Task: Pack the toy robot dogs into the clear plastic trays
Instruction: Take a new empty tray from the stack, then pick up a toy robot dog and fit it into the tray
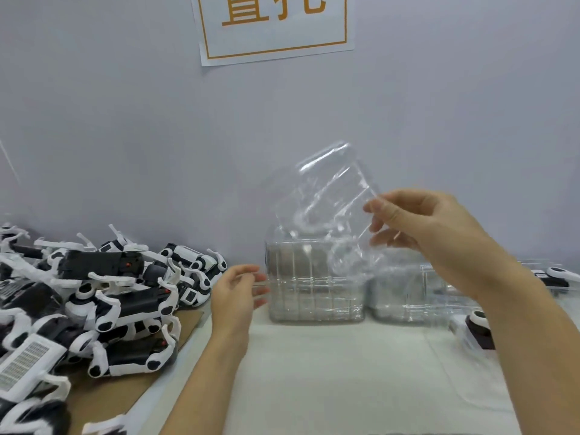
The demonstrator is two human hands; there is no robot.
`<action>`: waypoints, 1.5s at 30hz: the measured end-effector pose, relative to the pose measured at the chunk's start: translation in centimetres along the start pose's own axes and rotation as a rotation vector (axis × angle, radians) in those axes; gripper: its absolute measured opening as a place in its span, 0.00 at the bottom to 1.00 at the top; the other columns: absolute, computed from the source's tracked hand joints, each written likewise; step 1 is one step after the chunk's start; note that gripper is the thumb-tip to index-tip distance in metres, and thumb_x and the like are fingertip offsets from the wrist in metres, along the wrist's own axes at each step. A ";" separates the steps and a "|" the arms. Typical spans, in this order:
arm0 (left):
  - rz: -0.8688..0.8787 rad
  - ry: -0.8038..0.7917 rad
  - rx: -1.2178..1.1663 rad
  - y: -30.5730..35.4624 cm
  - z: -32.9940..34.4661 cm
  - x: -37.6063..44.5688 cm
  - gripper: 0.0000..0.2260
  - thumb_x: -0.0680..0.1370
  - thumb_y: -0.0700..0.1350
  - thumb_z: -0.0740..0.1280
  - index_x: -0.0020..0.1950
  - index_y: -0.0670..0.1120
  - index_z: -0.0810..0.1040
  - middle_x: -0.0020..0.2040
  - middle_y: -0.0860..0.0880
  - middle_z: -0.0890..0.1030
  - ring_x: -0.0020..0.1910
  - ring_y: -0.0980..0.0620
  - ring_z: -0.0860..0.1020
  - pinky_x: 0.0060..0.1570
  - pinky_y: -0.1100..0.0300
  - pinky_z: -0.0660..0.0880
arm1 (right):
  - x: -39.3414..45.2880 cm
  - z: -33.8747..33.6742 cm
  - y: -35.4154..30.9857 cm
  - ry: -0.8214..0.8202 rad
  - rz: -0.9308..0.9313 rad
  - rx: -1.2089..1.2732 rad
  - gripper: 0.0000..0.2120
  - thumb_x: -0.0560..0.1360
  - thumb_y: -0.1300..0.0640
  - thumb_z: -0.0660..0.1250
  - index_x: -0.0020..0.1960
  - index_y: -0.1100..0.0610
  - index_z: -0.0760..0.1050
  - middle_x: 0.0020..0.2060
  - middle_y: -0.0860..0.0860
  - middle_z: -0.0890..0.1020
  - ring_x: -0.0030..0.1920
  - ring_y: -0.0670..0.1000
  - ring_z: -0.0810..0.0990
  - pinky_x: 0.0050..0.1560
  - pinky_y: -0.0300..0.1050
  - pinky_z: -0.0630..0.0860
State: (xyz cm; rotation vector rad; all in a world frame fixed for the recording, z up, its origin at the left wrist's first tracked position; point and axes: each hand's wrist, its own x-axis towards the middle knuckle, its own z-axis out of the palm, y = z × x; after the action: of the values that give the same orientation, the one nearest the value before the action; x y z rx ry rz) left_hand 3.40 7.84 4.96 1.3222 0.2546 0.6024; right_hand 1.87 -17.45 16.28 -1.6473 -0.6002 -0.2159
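Black-and-white toy robot dogs [103, 296] lie heaped on a brown cardboard sheet [119, 394] at the left of the counter [345, 372]; one near the bottom left carries a white label with small print too fine to read. Just right of the heap, the left hand [233, 296] hovers with fingers relaxed and spread, holding nothing, beside a stack of clear trays [314, 284]. On the wall above hangs a white sign [273, 23] with an orange border and orange characters, cut off at the top. Further right, the right hand [436, 227] pinches one clear tray [329, 199], tilted, above the stack. A second stack [408, 293] stands alongside, and a packed dog [477, 331] lies at the right edge.
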 end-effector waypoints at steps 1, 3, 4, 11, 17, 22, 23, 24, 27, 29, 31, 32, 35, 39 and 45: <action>-0.020 0.003 -0.052 0.6 -0.2 0.1 0.10 0.81 0.34 0.59 0.48 0.43 0.79 0.43 0.44 0.83 0.38 0.47 0.80 0.36 0.58 0.77 | -0.2 -0.2 -0.2 -0.070 0.016 -0.088 0.17 0.65 0.42 0.72 0.45 0.54 0.83 0.36 0.50 0.84 0.38 0.51 0.84 0.45 0.43 0.79; -0.045 -0.010 -0.094 1.8 -0.6 0.3 0.09 0.81 0.37 0.60 0.49 0.44 0.79 0.44 0.45 0.83 0.38 0.48 0.80 0.39 0.56 0.76 | -0.3 -0.4 -0.3 -0.205 0.054 -0.336 0.12 0.69 0.43 0.74 0.43 0.51 0.83 0.36 0.49 0.85 0.38 0.47 0.84 0.49 0.45 0.78; -0.066 -0.024 -0.094 2.4 -0.8 0.3 0.08 0.82 0.39 0.61 0.50 0.45 0.80 0.46 0.45 0.83 0.39 0.49 0.80 0.40 0.55 0.76 | -0.3 -0.4 -0.3 -0.260 0.079 -0.454 0.11 0.70 0.43 0.74 0.43 0.50 0.83 0.35 0.48 0.85 0.37 0.45 0.83 0.50 0.44 0.77; -0.325 -0.267 0.209 3.7 -1.0 -0.5 0.18 0.79 0.62 0.63 0.58 0.50 0.81 0.56 0.49 0.81 0.51 0.46 0.80 0.43 0.49 0.79 | -0.2 3.2 1.7 -0.509 0.245 -0.794 0.09 0.65 0.46 0.81 0.41 0.45 0.83 0.35 0.42 0.82 0.35 0.40 0.80 0.40 0.38 0.77; -0.270 -0.364 0.655 1.2 -0.1 -0.6 0.09 0.79 0.49 0.68 0.59 0.51 0.79 0.53 0.52 0.79 0.52 0.50 0.78 0.44 0.57 0.74 | -0.2 6.6 4.4 -0.668 0.303 -0.865 0.10 0.67 0.49 0.81 0.41 0.47 0.80 0.34 0.40 0.77 0.34 0.41 0.76 0.32 0.36 0.68; -0.171 -0.313 0.788 -1.3 -1.4 0.1 0.11 0.81 0.40 0.63 0.62 0.49 0.78 0.53 0.49 0.80 0.45 0.55 0.78 0.40 0.63 0.73 | -0.6 8.4 6.0 -0.779 0.388 -0.884 0.15 0.66 0.45 0.80 0.50 0.44 0.81 0.43 0.39 0.78 0.46 0.46 0.79 0.43 0.41 0.73; -0.156 -0.293 0.785 -1.6 -1.5 0.1 0.11 0.81 0.40 0.64 0.62 0.49 0.78 0.53 0.49 0.81 0.46 0.55 0.79 0.41 0.62 0.73 | -0.6 8.5 6.1 -0.788 0.403 -0.879 0.17 0.66 0.42 0.79 0.51 0.44 0.81 0.46 0.39 0.80 0.48 0.46 0.80 0.44 0.41 0.74; -0.141 -0.268 0.783 -1.6 -1.5 0.2 0.11 0.81 0.40 0.64 0.61 0.49 0.78 0.52 0.50 0.81 0.47 0.54 0.79 0.42 0.61 0.73 | -0.6 8.5 6.1 -0.796 0.408 -0.871 0.18 0.66 0.40 0.78 0.53 0.43 0.81 0.48 0.40 0.81 0.49 0.45 0.80 0.43 0.41 0.73; -0.073 -0.177 0.774 -1.3 -1.3 0.4 0.10 0.78 0.43 0.70 0.58 0.50 0.76 0.53 0.50 0.80 0.49 0.53 0.79 0.40 0.62 0.71 | -0.6 8.2 5.8 -0.820 0.382 -0.858 0.19 0.69 0.37 0.74 0.57 0.41 0.79 0.51 0.42 0.84 0.50 0.41 0.81 0.39 0.38 0.70; -0.003 -0.086 0.733 -0.7 -1.2 0.5 0.11 0.76 0.46 0.71 0.57 0.51 0.74 0.52 0.51 0.79 0.48 0.54 0.78 0.39 0.62 0.70 | -0.4 8.0 5.5 -0.799 0.354 -0.846 0.17 0.72 0.37 0.72 0.59 0.40 0.79 0.52 0.40 0.83 0.51 0.41 0.80 0.38 0.37 0.69; 0.078 0.062 0.648 0.1 -1.3 0.6 0.11 0.77 0.45 0.70 0.57 0.50 0.74 0.50 0.51 0.79 0.47 0.53 0.78 0.41 0.59 0.72 | -0.3 7.7 5.3 -0.741 0.327 -0.827 0.16 0.74 0.37 0.70 0.59 0.40 0.79 0.54 0.39 0.81 0.53 0.42 0.80 0.41 0.38 0.70; 0.102 0.149 0.584 0.5 -1.4 0.7 0.09 0.77 0.45 0.69 0.56 0.49 0.74 0.49 0.51 0.80 0.48 0.51 0.78 0.42 0.56 0.72 | -0.3 7.6 5.2 -0.715 0.316 -0.815 0.15 0.74 0.38 0.69 0.59 0.40 0.78 0.55 0.39 0.81 0.54 0.43 0.79 0.44 0.38 0.71; 0.046 0.400 0.211 1.8 -1.8 1.3 0.06 0.77 0.44 0.66 0.52 0.45 0.76 0.48 0.47 0.83 0.46 0.47 0.80 0.45 0.53 0.74 | -0.2 7.3 5.2 -0.676 0.309 -0.786 0.15 0.75 0.38 0.69 0.60 0.39 0.78 0.54 0.39 0.80 0.55 0.43 0.80 0.50 0.41 0.74; 0.084 0.719 -0.191 2.5 -2.9 1.2 0.08 0.76 0.40 0.62 0.53 0.47 0.66 0.39 0.48 0.82 0.28 0.53 0.80 0.33 0.57 0.75 | -0.2 7.1 5.3 -0.673 0.304 -0.791 0.13 0.76 0.39 0.68 0.58 0.40 0.78 0.53 0.39 0.81 0.55 0.43 0.80 0.54 0.43 0.76; -0.058 0.574 -0.084 1.6 -3.8 1.9 0.05 0.78 0.44 0.64 0.54 0.50 0.72 0.40 0.48 0.85 0.27 0.50 0.78 0.29 0.60 0.68 | -0.2 7.2 5.3 -0.677 0.308 -0.784 0.12 0.76 0.39 0.68 0.57 0.40 0.78 0.53 0.40 0.81 0.54 0.43 0.80 0.57 0.45 0.76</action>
State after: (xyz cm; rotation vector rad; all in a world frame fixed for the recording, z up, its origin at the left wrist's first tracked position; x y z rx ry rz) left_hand 2.67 12.22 5.82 1.0341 0.7251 0.9265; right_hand 2.92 -10.86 10.31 -2.5759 -0.8047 0.4077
